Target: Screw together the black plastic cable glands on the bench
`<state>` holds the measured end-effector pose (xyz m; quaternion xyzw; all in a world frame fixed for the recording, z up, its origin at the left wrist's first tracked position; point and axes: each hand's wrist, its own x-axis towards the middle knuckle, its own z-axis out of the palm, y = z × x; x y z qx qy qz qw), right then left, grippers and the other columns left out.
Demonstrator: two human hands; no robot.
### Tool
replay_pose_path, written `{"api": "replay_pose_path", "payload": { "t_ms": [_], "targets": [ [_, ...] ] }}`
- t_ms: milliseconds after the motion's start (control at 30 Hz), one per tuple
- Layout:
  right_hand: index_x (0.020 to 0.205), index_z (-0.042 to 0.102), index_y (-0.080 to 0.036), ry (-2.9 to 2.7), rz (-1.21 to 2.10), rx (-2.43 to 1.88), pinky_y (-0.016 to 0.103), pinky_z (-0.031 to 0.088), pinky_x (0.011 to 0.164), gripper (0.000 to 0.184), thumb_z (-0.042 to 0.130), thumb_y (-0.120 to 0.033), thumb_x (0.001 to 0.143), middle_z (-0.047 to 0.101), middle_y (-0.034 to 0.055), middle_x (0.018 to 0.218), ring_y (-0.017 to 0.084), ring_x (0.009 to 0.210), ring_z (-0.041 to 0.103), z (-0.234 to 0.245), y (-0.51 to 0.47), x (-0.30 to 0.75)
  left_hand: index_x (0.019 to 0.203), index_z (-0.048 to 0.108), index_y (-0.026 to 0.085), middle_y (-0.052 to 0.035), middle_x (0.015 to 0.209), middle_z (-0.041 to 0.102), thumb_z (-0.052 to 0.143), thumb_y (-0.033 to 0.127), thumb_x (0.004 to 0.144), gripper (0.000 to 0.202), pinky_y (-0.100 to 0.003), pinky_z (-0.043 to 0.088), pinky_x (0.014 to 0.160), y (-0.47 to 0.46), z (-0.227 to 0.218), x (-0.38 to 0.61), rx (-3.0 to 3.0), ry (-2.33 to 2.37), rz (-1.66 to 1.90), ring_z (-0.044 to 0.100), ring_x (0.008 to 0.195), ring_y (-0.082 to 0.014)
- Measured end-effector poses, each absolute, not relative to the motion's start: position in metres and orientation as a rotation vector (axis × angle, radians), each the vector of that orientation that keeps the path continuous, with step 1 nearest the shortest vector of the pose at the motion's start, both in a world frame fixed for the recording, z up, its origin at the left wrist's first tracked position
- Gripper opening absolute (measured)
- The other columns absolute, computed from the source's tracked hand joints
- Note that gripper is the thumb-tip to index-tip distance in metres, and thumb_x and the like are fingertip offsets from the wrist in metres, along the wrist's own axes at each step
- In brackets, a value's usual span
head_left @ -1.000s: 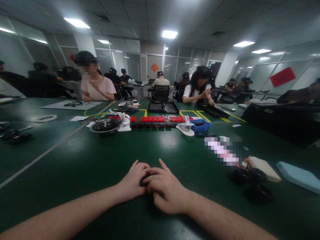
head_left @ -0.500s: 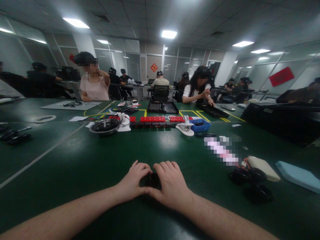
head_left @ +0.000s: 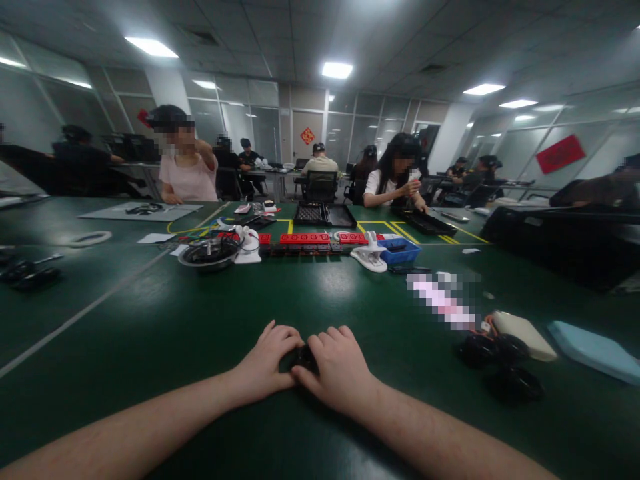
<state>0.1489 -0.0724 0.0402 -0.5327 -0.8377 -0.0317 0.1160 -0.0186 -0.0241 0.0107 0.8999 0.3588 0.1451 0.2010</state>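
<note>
Both our hands rest low at the green surface (head_left: 225, 313), nearer to us than the blue bin (head_left: 399, 252) and to its left. Our left hand (head_left: 267, 360) has its grip closed on one side of a small black part (head_left: 306, 358), and our right hand (head_left: 341, 370) curls over the other side, its grip clamped on the same piece. Our fingers hide most of that part, so we cannot tell its exact shape; it sits between the two hands, left of the bin and well toward us.

Also nearer than the bin, but to its right, we see a cluster of black round pieces (head_left: 515, 383), too dim for us to name. Just beside them lies a cream box (head_left: 525, 335), with a light-blue case (head_left: 597, 351) farther right. A pixelated pale strip (head_left: 443, 303) lies between that group and the bin.

Just left of the bin, we find a white clip (head_left: 370, 259). Farther left of it runs a row of red socket blocks (head_left: 305, 239), then a bowl (head_left: 210, 267) heaped with dark cables (head_left: 213, 249).

Beyond the bin, to its left, we make out an open black case (head_left: 343, 215); beyond it to the right, a black tray (head_left: 430, 223) lies before a person in a white top (head_left: 383, 183). Far behind the bin, to its left, a red diamond decoration (head_left: 307, 136) hangs.
</note>
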Motion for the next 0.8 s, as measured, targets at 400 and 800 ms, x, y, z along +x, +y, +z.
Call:
{"api": "replay_pose_path", "payload": {
  "t_ms": [400,800],
  "targets": [
    [0.112,0.049,-0.015,-2.558,-0.087,-1.332,0.034,0.030,0.070,0.040,0.048,-0.026,0.074,0.054,0.0079,0.088,0.021,0.079,0.041,0.0434,-0.0744,0.1527,0.095,0.054,0.021,-0.0022,0.102,0.051,0.061,0.027,0.066,0.031,-0.051,0.011,0.104,-0.0257,0.0141,-0.0175,2.478,1.019,0.410,0.045,0.102,-0.0220],
    [0.100,0.057,-0.024,-2.604,0.058,-0.937,0.042,0.014,0.100,0.029,0.045,-0.015,0.076,0.060,0.0003,0.107,0.018,0.108,0.040,0.0396,-0.0710,0.1578,0.099,0.055,0.024,-0.0026,0.104,0.051,0.063,0.032,0.067,0.034,-0.054,0.010,0.102,-0.0216,0.0063,-0.0185,2.499,0.987,0.408,0.045,0.103,-0.0224]
  ]
}}
